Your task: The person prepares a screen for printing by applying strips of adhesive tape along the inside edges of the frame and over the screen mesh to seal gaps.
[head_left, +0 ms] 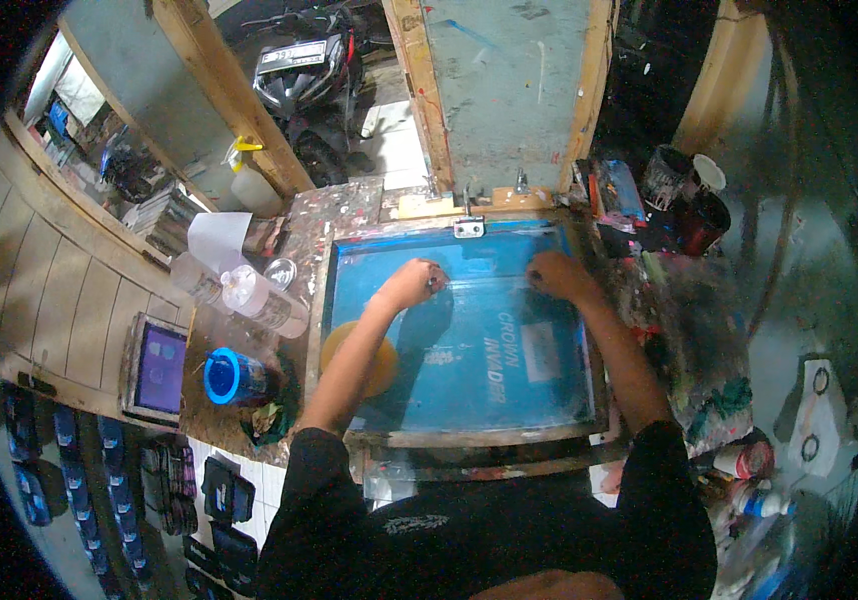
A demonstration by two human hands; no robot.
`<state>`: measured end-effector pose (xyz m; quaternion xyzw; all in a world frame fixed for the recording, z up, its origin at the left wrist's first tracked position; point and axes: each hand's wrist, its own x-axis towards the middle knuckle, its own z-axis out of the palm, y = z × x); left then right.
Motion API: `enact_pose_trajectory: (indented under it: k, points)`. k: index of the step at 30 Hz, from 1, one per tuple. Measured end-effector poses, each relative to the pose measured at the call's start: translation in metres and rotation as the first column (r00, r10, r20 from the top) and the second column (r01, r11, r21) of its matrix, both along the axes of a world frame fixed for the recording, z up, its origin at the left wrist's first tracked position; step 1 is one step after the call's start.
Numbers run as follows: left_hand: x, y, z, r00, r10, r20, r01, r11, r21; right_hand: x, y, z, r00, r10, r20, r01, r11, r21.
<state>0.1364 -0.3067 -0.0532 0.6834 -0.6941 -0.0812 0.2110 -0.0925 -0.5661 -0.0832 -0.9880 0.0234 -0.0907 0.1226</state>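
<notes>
A screen-printing frame [597, 400] with blue mesh lies flat on the worktable in front of me, pale lettering and a light rectangle showing in the mesh. A metal hinge clamp [469, 229] grips its far edge. Over the far left half of the mesh is my left hand [413, 284], its fingers curled closed. My right hand [562, 276] is closed too, over the far right part. A faint pale line runs between the hands; what they hold, if anything, cannot be made out. Under my left forearm sits a yellowish round thing [377, 365], partly hidden.
Left of the frame stand plastic bottles [277, 306], a blue-rimmed tub [233, 377] and a crumpled dark cloth [267, 424]. A spray bottle [253, 187] is farther back. Paint cans [702, 222] stand at the back right. Beyond the doorway is a parked motorbike [299, 75].
</notes>
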Motion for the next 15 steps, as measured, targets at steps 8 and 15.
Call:
enact_pose_trajectory:
  k: [8, 15]
  points:
    - [0.006, 0.008, 0.001, 0.999, 0.027, 0.033, -0.028, 0.999, 0.043, 0.002, -0.009, 0.012, 0.989, 0.105, -0.107, -0.099, 0.993, 0.057]
    - [0.015, 0.021, 0.000, 0.996, -0.060, 0.069, 0.059, 0.998, 0.019, 0.004, -0.010, 0.013, 0.983, 0.123, -0.140, -0.127, 0.992, -0.019]
